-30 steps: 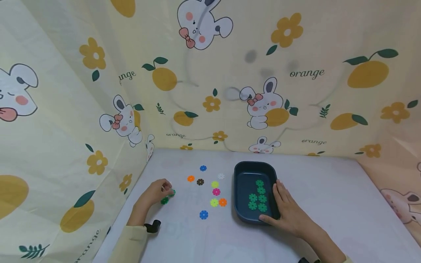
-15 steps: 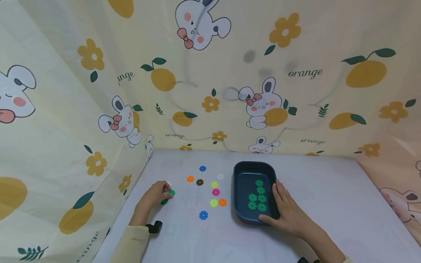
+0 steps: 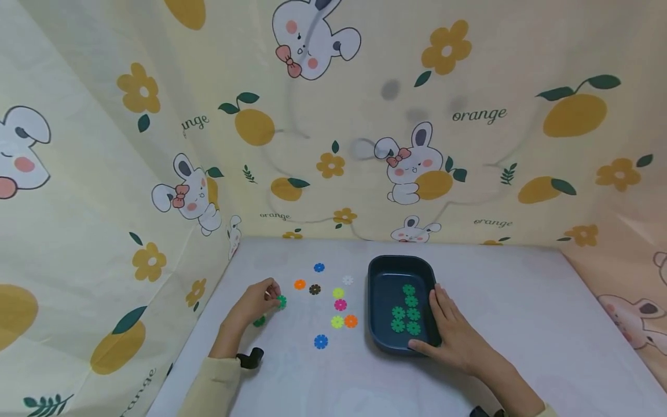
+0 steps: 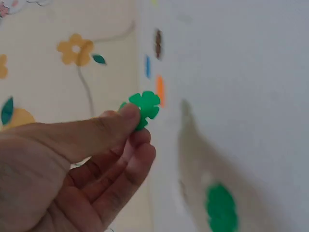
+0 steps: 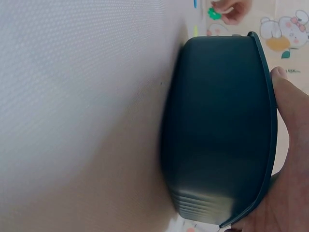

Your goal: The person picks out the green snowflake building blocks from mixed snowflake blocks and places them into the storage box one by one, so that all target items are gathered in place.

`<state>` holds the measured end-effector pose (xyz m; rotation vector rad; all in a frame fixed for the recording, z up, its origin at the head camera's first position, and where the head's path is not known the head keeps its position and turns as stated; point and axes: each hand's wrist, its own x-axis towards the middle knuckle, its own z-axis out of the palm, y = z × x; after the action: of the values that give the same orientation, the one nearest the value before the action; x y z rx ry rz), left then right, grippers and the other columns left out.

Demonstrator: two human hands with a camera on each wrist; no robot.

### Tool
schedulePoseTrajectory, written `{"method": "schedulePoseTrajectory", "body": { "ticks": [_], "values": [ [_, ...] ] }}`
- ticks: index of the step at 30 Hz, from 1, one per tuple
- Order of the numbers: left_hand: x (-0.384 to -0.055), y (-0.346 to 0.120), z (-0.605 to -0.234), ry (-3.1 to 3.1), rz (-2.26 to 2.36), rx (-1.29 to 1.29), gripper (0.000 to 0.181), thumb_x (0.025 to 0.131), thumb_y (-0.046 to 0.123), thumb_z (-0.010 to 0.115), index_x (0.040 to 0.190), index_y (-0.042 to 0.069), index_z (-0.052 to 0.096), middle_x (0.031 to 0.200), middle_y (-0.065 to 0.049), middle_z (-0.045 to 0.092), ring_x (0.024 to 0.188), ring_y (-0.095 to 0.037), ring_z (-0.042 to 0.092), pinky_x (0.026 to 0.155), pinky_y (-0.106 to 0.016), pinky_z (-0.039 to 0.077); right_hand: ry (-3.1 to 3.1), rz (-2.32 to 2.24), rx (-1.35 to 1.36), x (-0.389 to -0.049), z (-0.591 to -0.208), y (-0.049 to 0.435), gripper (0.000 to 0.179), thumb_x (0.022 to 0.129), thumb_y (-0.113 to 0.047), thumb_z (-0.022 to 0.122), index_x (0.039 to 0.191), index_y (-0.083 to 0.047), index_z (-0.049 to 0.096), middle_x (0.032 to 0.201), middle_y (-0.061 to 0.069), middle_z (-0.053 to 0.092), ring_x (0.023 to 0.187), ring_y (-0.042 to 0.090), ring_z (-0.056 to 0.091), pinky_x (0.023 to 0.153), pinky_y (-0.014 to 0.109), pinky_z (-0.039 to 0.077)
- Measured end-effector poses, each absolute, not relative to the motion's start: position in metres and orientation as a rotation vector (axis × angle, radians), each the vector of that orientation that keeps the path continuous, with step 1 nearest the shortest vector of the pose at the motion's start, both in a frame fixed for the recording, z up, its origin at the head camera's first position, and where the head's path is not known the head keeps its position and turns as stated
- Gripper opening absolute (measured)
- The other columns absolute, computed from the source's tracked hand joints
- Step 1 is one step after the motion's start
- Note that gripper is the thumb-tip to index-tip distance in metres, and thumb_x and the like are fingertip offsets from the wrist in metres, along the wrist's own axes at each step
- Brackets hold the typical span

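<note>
My left hand (image 3: 255,303) pinches a green flower-shaped plastic disc (image 4: 147,102) between thumb and fingers, held above the white table at the left. Below it, near the wrist, a second green disc (image 3: 259,321) lies on the table. My right hand (image 3: 461,341) rests against the dark blue rectangular tray (image 3: 381,289); its fingers lie straight along the right side and the thumb is over the near rim. Inside the tray lie several green discs (image 3: 411,302). The right wrist view looks along the tray's outer wall (image 5: 222,116).
Between left hand and tray, loose discs are scattered: blue (image 3: 321,341), orange (image 3: 351,321), pink (image 3: 340,304), yellow-green (image 3: 337,322), brown (image 3: 315,289) and white (image 3: 347,280). A patterned cloth (image 3: 312,197) stands behind the table and along its left side.
My left hand has lifted the green disc and moved slightly right with it, away from the other green disc. The right hand and tray stay in place.
</note>
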<state>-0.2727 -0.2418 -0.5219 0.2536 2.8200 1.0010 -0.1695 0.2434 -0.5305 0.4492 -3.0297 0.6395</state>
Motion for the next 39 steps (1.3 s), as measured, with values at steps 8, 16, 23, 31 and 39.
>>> {"method": "schedulePoseTrajectory", "body": {
  "ticks": [8,16,23,31,39],
  "values": [
    [-0.28,-0.202,-0.501,2.741,1.12,0.428,0.016,0.097,0.006,0.08,0.107,0.012,0.069,0.097,0.002,0.069,0.092,-0.016,0.064,0.085,-0.035,0.057,-3.029,0.645,0.455,-0.17,-0.53,0.244,0.128,0.088,-0.078,0.069,0.167,0.009,0.017,0.177,0.028,0.006,0.161,0.05,0.012,0.122,0.07,0.027],
    [-0.29,-0.153,-0.484,2.655,1.148,0.577,0.013,0.1,0.012,0.078,0.11,0.014,0.07,0.097,0.003,0.07,0.089,-0.016,0.065,0.082,-0.032,0.059,-3.034,0.64,0.452,-0.171,-0.531,0.244,0.128,0.088,-0.078,0.069,0.167,0.008,0.016,0.177,0.027,0.005,0.162,0.05,0.012,0.122,0.071,0.026],
    [-0.3,-0.113,-0.481,2.613,1.14,0.738,0.013,0.101,0.016,0.078,0.111,0.017,0.07,0.101,0.005,0.071,0.095,-0.014,0.066,0.09,-0.031,0.058,-3.032,0.64,0.448,-0.17,-0.531,0.244,0.128,0.087,-0.078,0.07,0.167,0.008,0.018,0.177,0.027,0.006,0.162,0.05,0.012,0.122,0.07,0.027],
    [-0.312,-0.073,-0.479,2.52,1.15,0.91,0.012,0.102,0.015,0.077,0.112,0.015,0.071,0.102,0.005,0.072,0.095,-0.011,0.067,0.088,-0.026,0.057,-3.015,0.658,0.465,-0.168,-0.529,0.244,0.127,0.088,-0.077,0.07,0.166,0.009,0.019,0.176,0.029,0.007,0.161,0.051,0.014,0.121,0.071,0.027],
    [-0.324,-0.037,-0.479,2.467,1.023,1.022,0.011,0.102,0.014,0.075,0.112,0.014,0.07,0.102,0.005,0.071,0.093,-0.01,0.064,0.086,-0.021,0.056,-3.025,0.662,0.46,-0.17,-0.533,0.246,0.128,0.088,-0.078,0.069,0.167,0.008,0.018,0.177,0.027,0.005,0.161,0.051,0.013,0.121,0.071,0.028]
  ]
}}
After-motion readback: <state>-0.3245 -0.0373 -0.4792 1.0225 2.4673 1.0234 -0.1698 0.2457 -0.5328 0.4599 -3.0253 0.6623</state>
